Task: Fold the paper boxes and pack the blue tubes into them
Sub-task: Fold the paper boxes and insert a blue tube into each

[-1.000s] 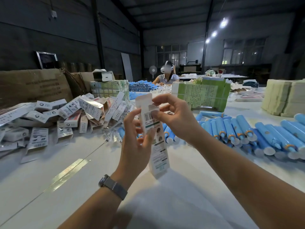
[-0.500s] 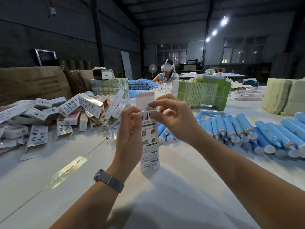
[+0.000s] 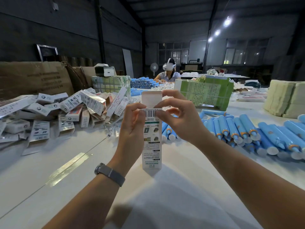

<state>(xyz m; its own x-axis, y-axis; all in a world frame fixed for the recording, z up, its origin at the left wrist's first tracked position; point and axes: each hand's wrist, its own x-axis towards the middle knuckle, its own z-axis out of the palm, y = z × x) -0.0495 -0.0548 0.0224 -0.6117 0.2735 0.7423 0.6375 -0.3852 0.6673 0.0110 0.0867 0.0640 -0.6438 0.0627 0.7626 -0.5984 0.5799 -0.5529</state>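
Head view
Paper box (image 3: 151, 139): standing upright in the air above the middle of the tabletop (image 3: 49, 162), held between both hands; its printed face with the barcode is facing the camera, its top flap is sticking up open above the fingers, and its pointed lower end is hanging just above the white surface.
Left hand (image 3: 132, 129): gripping the box's left edge, fingers curling round it and the thumb pressing beside the barcode; a grey watch (image 3: 109, 174) is sitting on its wrist.
Right hand (image 3: 179, 119): pinching the box's upper right edge near the barcode, fingers curling above the flap's fold.
Blue tubes (image 3: 244, 129): lying in a loose heap along the right side of the tabletop, white caps mostly pointing towards the near edge; a few more are showing just behind the held box.
Loose boxes (image 3: 66, 109): piling up on the left side of the tabletop, some folded, some lying flat.
Brown carton (image 3: 33, 78): standing at the far left edge behind that pile.
Green bundle (image 3: 204, 93): sitting towards the far side, right of centre.
Pale stacks (image 3: 283, 98): resting at the far right.
Another person (image 3: 168, 71): sitting at the far end wearing a white headset, with more blue tubes stacked beside them.
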